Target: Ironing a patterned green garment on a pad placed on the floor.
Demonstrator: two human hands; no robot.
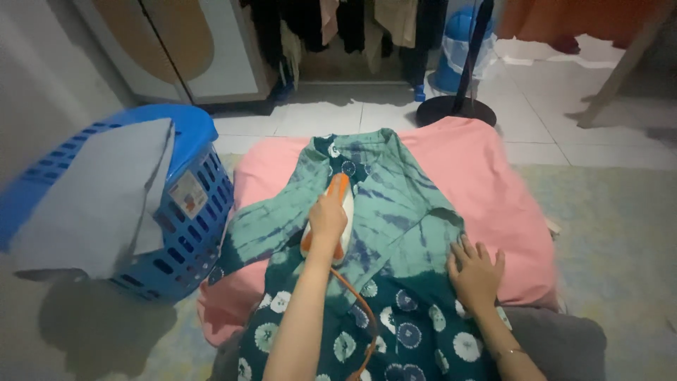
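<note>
A green tie-dye garment [395, 212] with a dark, white-flowered lower part lies spread over a pink padded cloth [486, 176] on the floor. My left hand [328, 217] grips an orange and white clothes iron [343, 194], which rests on the middle of the garment with its tip pointing away from me. Its orange cord [361, 310] trails back along my forearm. My right hand [476, 271] lies flat, fingers spread, on the garment's right side and holds nothing.
A blue plastic laundry basket [190, 226] with a grey cloth [99, 197] draped over it stands close on the left. Beyond the pink cloth are a black round stand base [455, 111], a blue container [458, 42], hanging clothes and a cupboard [204, 49]. A wooden leg [620, 70] slants at right.
</note>
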